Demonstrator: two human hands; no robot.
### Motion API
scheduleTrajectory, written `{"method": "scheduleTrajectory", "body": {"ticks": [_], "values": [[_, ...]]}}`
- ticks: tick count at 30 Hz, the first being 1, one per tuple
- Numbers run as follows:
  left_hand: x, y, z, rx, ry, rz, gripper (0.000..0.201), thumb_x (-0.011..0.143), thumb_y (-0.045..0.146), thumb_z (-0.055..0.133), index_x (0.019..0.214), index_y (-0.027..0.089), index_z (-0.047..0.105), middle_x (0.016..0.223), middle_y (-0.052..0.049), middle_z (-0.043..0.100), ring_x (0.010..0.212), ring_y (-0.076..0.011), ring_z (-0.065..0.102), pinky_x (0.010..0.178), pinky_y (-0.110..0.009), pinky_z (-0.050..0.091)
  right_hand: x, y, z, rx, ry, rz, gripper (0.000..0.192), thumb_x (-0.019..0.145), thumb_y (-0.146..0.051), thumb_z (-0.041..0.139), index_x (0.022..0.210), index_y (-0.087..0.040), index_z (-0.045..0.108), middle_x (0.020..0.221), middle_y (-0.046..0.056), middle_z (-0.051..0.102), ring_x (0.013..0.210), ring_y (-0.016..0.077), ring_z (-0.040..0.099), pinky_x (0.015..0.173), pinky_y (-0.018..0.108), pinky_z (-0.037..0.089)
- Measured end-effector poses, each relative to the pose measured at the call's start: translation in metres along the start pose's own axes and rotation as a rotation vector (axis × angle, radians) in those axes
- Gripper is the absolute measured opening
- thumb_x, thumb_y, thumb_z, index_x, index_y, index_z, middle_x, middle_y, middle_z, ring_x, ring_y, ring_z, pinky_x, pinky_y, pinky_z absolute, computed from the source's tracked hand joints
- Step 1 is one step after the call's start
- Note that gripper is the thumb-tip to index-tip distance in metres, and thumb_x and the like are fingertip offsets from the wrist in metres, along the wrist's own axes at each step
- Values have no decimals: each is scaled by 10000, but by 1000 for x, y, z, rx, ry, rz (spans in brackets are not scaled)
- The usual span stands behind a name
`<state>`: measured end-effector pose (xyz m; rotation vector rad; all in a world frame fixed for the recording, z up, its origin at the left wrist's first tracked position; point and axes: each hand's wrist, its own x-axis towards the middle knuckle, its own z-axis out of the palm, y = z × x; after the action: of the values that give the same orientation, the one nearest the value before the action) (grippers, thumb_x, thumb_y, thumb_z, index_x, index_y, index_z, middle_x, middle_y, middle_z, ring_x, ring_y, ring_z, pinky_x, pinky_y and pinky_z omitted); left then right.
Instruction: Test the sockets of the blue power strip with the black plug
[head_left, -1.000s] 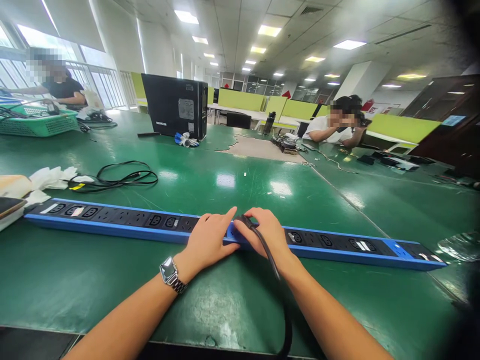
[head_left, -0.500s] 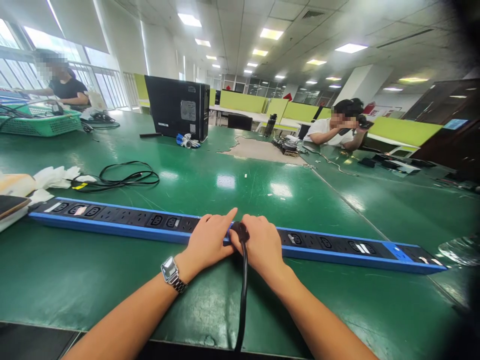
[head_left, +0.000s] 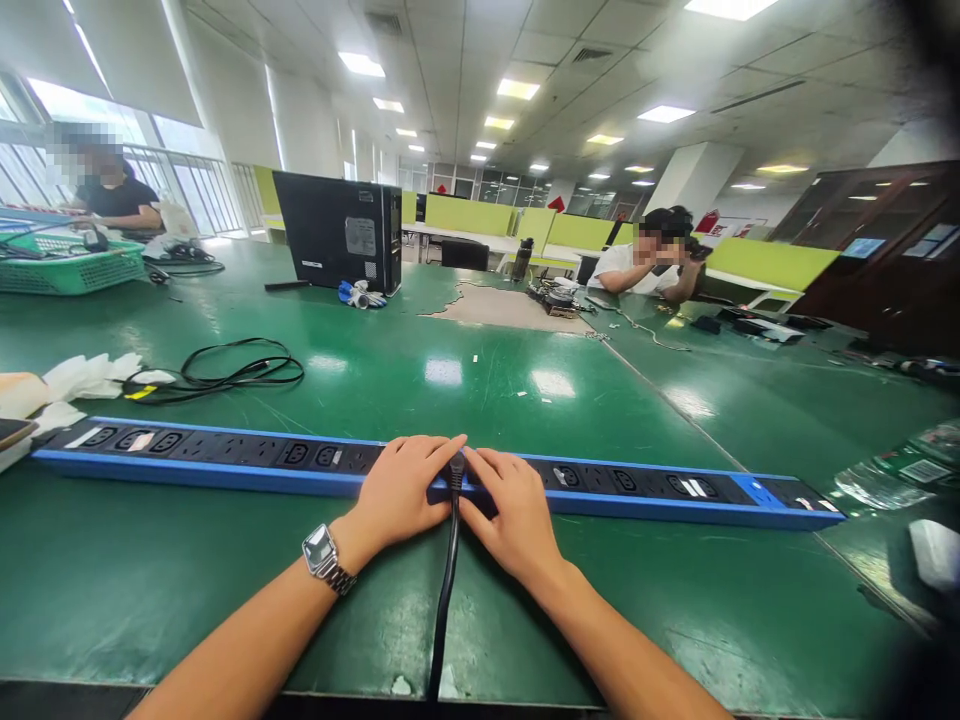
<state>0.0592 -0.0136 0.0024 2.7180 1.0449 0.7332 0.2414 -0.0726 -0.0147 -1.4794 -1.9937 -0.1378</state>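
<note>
A person's left hand and right hand rest flat, fingers spread and gripping nothing, on a long blue power distribution strip lying across the green table. Between the two hands a black power plug stands seated in one of the strip's middle sockets, its cable running back toward the wearer over the table edge. The plug appears fully pressed home; the sockets to either side look vacant. A wristwatch sits on the left wrist. Beyond lie a loose coiled black cord, a desktop computer tower and two seated co-workers at the table's far ends.
</note>
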Motion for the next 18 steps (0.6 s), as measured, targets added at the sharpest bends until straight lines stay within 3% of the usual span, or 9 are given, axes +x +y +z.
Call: {"method": "scheduleTrajectory", "body": {"ticks": [5, 10, 18], "values": [[0, -4, -2, -121, 32, 58, 526, 791, 216, 618, 1311, 230, 539, 1252, -48, 652, 1162, -222, 571, 1027, -409, 417, -1, 1, 6, 86, 129, 92, 364, 819, -278, 615, 1175, -206, 601, 1153, 87, 647, 1078, 248, 554, 952, 424, 421], [1, -6, 3, -114, 110, 43, 369, 856, 153, 551, 1212, 230, 606, 1144, -40, 708, 1067, -213, 630, 949, -405, 471, 0, -2, 6, 79, 119, 93, 288, 823, -281, 615, 1106, -230, 635, 1146, 74, 655, 1075, 241, 566, 942, 414, 415], [-1, -4, 11, -45, 232, 145, 339, 885, 135, 500, 1211, 183, 580, 1134, -62, 704, 1036, -210, 638, 908, -361, 517, 0, -1, 7, 70, 98, 97, 275, 828, -289, 622, 1095, -228, 644, 1148, 72, 660, 1072, 242, 567, 934, 419, 411]]}}
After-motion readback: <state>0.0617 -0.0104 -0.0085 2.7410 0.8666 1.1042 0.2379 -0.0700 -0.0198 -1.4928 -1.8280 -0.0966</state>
